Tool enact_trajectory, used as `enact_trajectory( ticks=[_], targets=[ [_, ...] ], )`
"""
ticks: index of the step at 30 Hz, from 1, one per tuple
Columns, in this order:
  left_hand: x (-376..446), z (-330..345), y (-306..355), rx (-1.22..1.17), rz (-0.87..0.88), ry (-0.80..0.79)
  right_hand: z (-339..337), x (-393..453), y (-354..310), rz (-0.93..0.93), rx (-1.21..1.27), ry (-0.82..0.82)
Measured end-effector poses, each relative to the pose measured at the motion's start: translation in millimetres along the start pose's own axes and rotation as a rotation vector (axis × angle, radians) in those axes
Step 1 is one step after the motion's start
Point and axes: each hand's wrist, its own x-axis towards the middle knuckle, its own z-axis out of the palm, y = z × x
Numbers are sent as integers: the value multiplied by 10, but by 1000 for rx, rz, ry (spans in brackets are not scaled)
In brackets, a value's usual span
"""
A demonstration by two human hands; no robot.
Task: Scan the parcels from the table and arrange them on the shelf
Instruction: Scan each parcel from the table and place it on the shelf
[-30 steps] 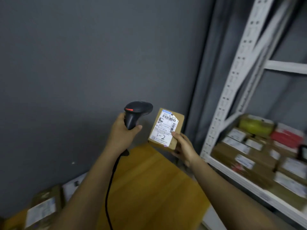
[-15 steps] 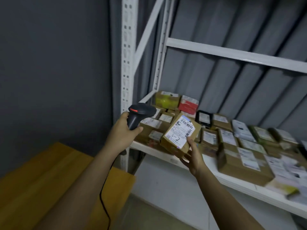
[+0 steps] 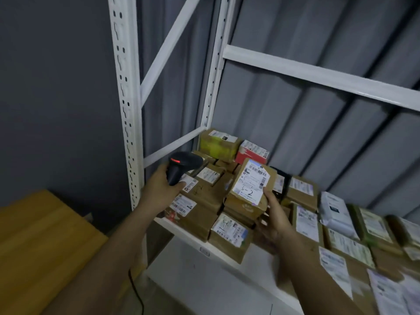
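My right hand [image 3: 272,221] grips a small brown cardboard parcel [image 3: 250,185] by its lower right corner. Its white label, marked "3-2" by hand, faces me. The parcel hangs tilted just above the parcels stacked at the left end of the white shelf [image 3: 195,237]. My left hand [image 3: 159,192] holds a black barcode scanner [image 3: 181,164] by its handle, a red light showing on its head. The scanner sits left of the held parcel, over the shelf's left end.
Several labelled parcels cover the shelf: a yellow-green box [image 3: 218,144], a red box [image 3: 252,153], a white bag [image 3: 336,212]. White perforated uprights [image 3: 127,105] and a crossbeam [image 3: 318,76] frame the bay. A wooden table [image 3: 41,242] lies at lower left. The scanner cable [image 3: 136,294] hangs down.
The view swung right from the table and grey wall to the shelf. Both hands carried the parcel and scanner over the shelf, the parcel now low over the stacked boxes.
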Motion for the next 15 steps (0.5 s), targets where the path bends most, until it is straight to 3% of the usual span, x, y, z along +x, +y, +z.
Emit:
enact_trajectory(
  ticks=[10,15],
  targets=[
    [1043,308,-184,-109,-30,87,777,1305,-664,-6,-238,-198],
    [1478,388,-272,-107,-48,87,1004,1752,-1050,-84,-519,-199]
  ],
)
